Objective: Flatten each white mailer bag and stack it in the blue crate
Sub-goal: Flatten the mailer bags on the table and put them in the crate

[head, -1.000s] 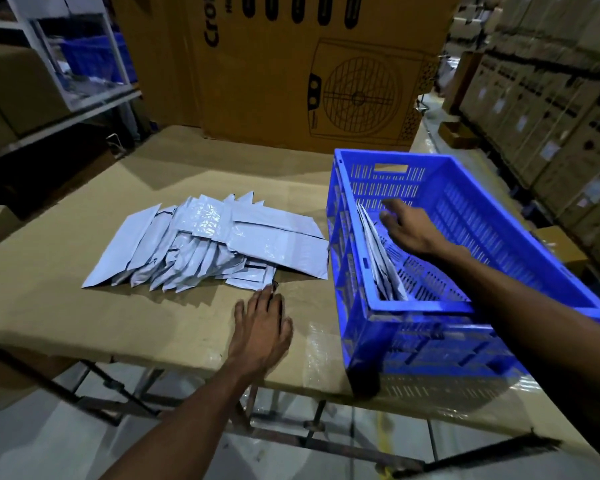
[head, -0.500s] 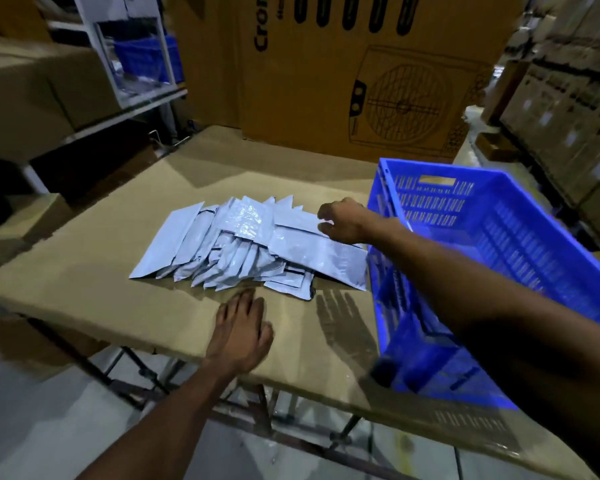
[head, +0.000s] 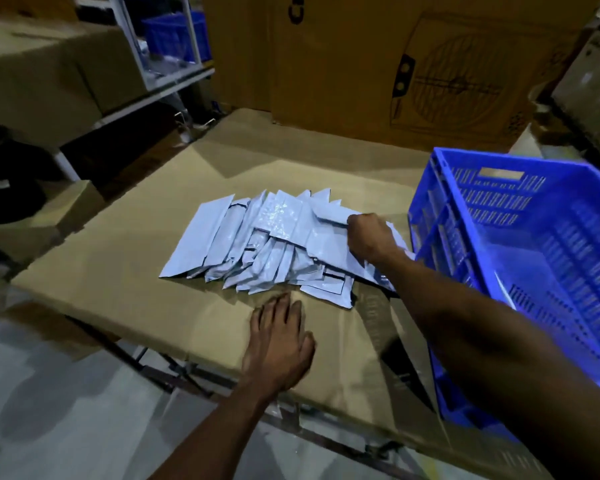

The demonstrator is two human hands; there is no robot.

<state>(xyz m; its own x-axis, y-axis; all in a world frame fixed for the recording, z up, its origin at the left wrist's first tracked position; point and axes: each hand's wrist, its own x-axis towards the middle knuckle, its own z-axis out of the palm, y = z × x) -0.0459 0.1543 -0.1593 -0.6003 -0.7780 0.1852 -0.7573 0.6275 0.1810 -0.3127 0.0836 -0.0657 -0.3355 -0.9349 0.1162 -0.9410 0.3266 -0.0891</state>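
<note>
1. Gripping the top mailer bag (head: 329,233) at its far right edge, the right hand (head: 369,239) has its fingers curled tightly round the plastic, knuckles up, with the forearm reaching in from the lower right.
2. That bag lies on the right end of a fanned pile of white mailer bags (head: 257,247), spread over the middle of the tabletop (head: 118,282).
3. The left hand (head: 279,344) lies flat on the tabletop near its front edge, palm down, fingers straight and slightly spread, holding nothing. Its fingertips (head: 281,301) stop just short of the pile's near edge.
4. The blue crate (head: 520,216) sits at the right edge of the tabletop, close beside the pile. Its slotted walls stand upright, and its near left wall is just beside the right wrist.
5. A sliver of white shows inside the crate against its left wall; it is too small to tell what it is.
6. Bare tabletop runs to the left of the pile as far as the left edge, and behind it to the far edge.
7. A large cardboard box (head: 395,64) stands along the far edge. A metal shelf (head: 160,46) and more cartons stand to the far left, off the table.
</note>
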